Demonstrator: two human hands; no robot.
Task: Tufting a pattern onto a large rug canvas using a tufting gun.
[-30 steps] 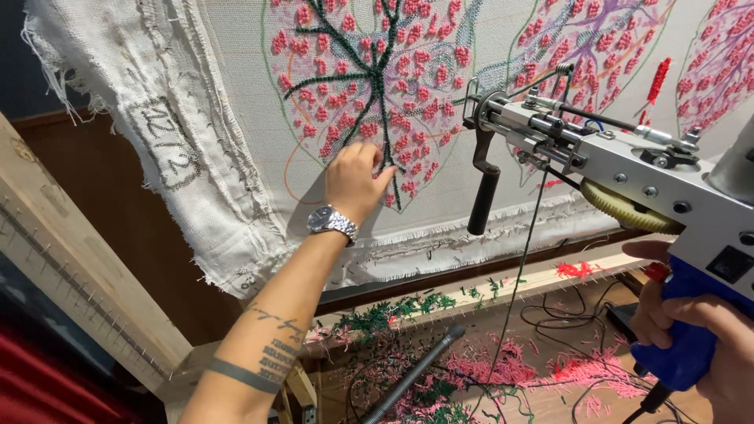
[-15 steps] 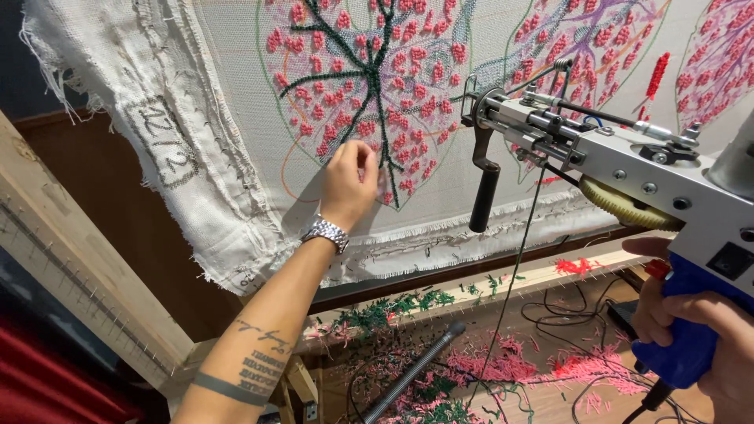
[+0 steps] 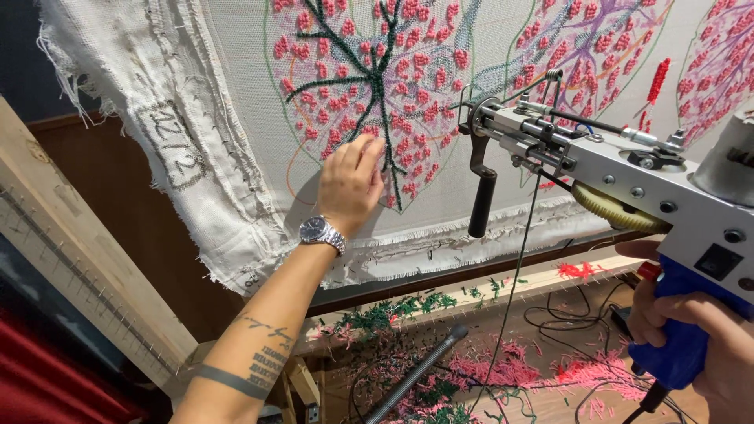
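Observation:
My left hand, with a steel watch on the wrist, rests its fingertips on the stretched white cloth, on the lower part of a leaf motif tufted in pink dots with dark green veins. My right hand grips the blue handle of a grey metal tufting gun. The gun's needle end points at the cloth just right of the leaf, a short way from my left fingers. A black front handle hangs under the gun, and a thin yarn strand drops from it.
More pink and purple leaf motifs fill the cloth to the right. The cloth's frayed edge hangs at left over a wooden frame beam. Pink and green yarn scraps, dark cords and a metal tube lie below.
My left hand has slid a little to the left and upward along the leaf's lower edge. The tufting gun and my right hand have stayed in place.

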